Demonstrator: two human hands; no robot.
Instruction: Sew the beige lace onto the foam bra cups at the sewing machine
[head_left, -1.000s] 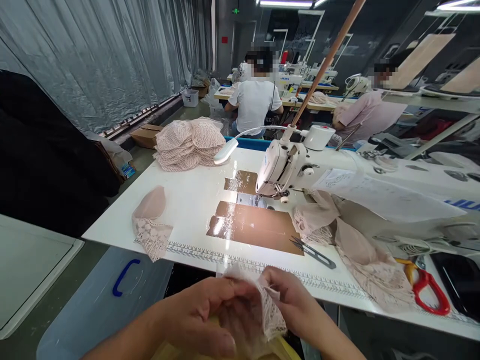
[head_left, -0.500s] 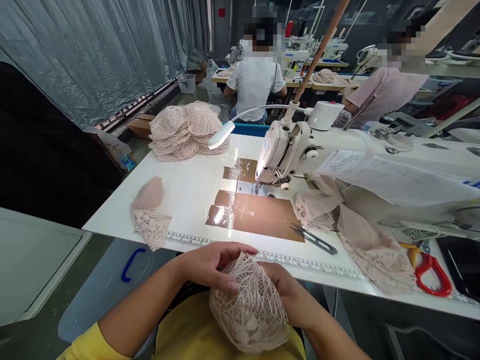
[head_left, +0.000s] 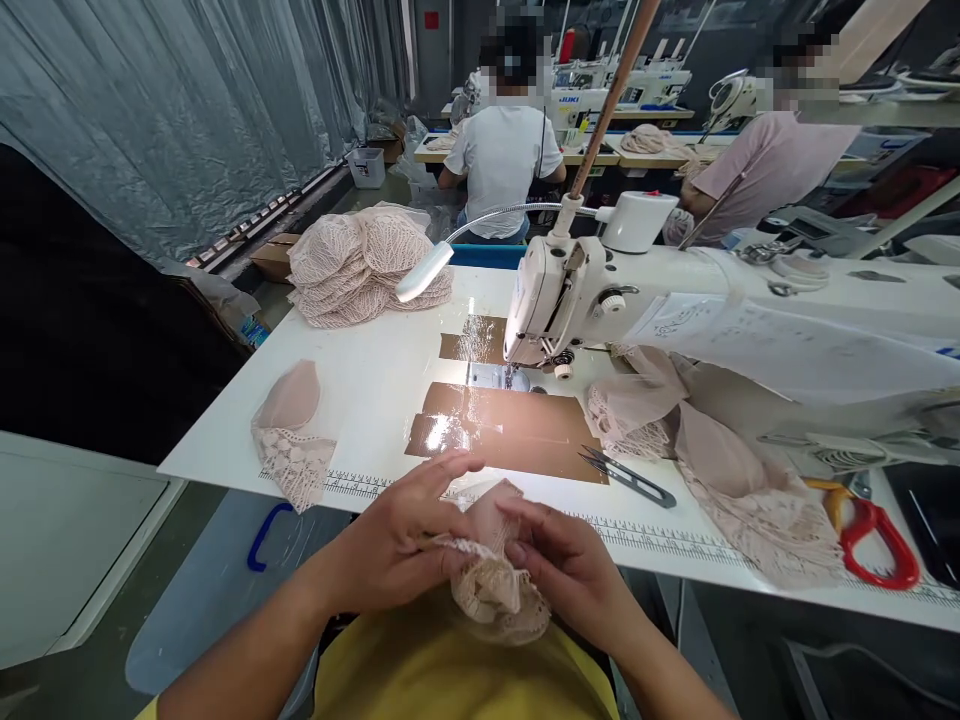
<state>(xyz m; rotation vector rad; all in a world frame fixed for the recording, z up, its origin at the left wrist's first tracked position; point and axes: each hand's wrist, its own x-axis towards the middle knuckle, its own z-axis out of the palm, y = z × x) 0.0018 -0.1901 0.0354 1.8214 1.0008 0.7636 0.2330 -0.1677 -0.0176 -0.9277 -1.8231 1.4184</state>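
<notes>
Both my hands hold one beige lace cup piece point(head_left: 491, 585) just in front of the white table's near edge point(head_left: 375, 400). My left hand point(head_left: 397, 535) grips its left side, fingers curled over the lace. On the other side my right hand point(head_left: 562, 565) pinches the fabric's top between thumb and fingers. The white sewing machine point(head_left: 570, 290) stands beyond, its needle over the brown plate point(head_left: 510, 425). Thread snips point(head_left: 626, 477) lie just right of that plate.
A stack of lace cups point(head_left: 360, 265) sits at the table's far left, and a single cup point(head_left: 289, 435) lies near the left front corner. More beige fabric point(head_left: 735, 480) and red-handled scissors point(head_left: 874, 530) lie to the right. Two people sit at machines beyond.
The lace piece has been folded smaller and lifted toward the table edge. Both hands moved up and forward with it, and the view tilted down slightly.
</notes>
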